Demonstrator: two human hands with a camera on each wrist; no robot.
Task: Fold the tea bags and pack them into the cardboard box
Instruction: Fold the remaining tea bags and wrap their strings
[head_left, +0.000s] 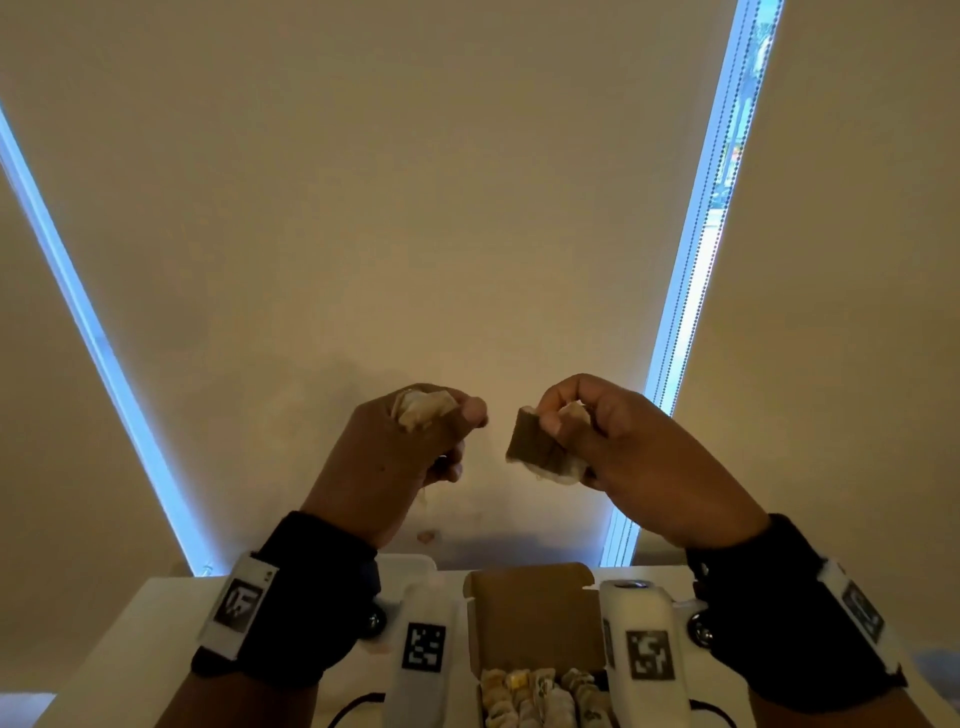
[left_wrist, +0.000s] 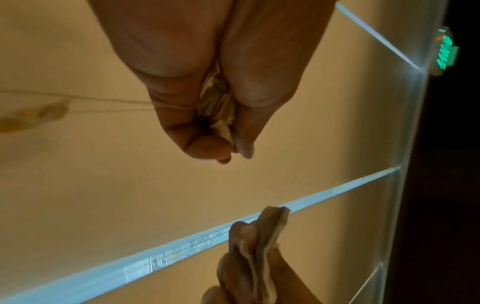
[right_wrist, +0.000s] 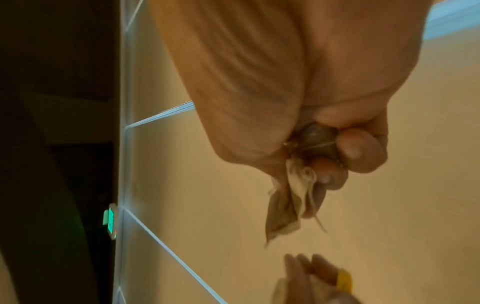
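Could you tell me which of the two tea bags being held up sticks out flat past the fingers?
The tea bag in the right hand: its flat brown panel juts out towards the left hand, whose tea bag is bunched inside the fist.

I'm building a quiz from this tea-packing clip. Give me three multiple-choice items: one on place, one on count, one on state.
1. Where is the cardboard box?
A. on the table, below the raised hands
B. in the left hand
C. on the floor

2. How many hands hold tea bags?
A. none
B. one
C. two

3. The box is:
A. taped shut
B. open, with tea bags inside
C. open, bare inside

Answers: 1 A, it sits between the wrists; 2 C, left hand and right hand each grip one; 3 B, packed tea bags show under the raised lid.
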